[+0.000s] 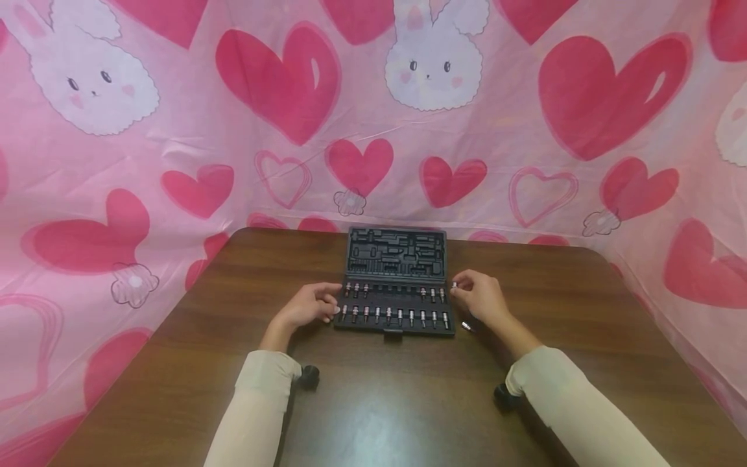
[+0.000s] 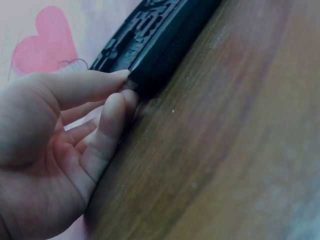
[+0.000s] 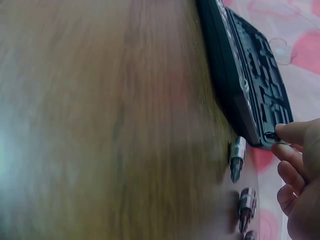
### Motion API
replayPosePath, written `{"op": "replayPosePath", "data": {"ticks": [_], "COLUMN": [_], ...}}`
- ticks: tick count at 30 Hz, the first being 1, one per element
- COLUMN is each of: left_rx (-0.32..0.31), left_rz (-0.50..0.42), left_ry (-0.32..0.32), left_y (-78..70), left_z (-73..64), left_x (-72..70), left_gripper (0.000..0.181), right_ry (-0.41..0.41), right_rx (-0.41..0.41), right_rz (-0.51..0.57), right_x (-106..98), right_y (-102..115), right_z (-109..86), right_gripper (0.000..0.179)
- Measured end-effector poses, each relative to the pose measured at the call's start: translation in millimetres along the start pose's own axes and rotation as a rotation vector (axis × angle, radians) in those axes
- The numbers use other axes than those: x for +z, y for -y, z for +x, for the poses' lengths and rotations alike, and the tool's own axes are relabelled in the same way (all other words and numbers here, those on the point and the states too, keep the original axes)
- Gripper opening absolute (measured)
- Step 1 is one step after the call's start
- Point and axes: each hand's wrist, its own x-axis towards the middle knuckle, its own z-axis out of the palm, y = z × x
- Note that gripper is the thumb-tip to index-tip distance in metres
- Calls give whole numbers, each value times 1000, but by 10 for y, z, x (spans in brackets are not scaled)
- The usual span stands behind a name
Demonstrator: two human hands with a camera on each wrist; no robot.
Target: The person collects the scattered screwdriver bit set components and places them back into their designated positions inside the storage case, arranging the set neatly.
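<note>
- A wood-grain table (image 1: 175, 389) bears a black socket-bit case (image 1: 397, 299), opened flat with its moulded lid (image 1: 397, 246) on the far side; the tray's long axis runs left to right between the hands.
- The right hand (image 1: 481, 298) is nearer the tray's right end. Thumb and forefinger pinch a small bit socket (image 1: 454, 285) just right of the upper row, so the bare recesses midway along that row lie to the left of those fingers, past three seated pieces. How its long axis stands is too small to tell.
- The left hand (image 1: 308, 305) grips the tray's left edge with thumb and fingertips.
- Seated bit sockets (image 1: 399, 316) fill a lower row, each with its long axis pointing near to far; the upper row has three at either end. They look silvery, some with reddish marks.
- Loose bit sockets (image 3: 237, 157) lie on the wood by the case's right side: shiny cylindrical bodies, dark tapered tips. The nearest has its body toward the case, tip pointing away.
</note>
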Motion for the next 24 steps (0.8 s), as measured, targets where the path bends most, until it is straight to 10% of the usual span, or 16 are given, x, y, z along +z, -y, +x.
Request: {"op": "replayPosePath", "data": {"ticks": [24], "left_rx": [-3], "left_rz": [-9], "left_ry": [3], "left_y": [18], "left_z": [1], "left_x": [4], "left_gripper": [50], "right_ry": [33], "right_rx": [-25], "right_rz": [25], "right_x": [280], "right_y": [258], "right_z": [43], "right_gripper": [14]}}
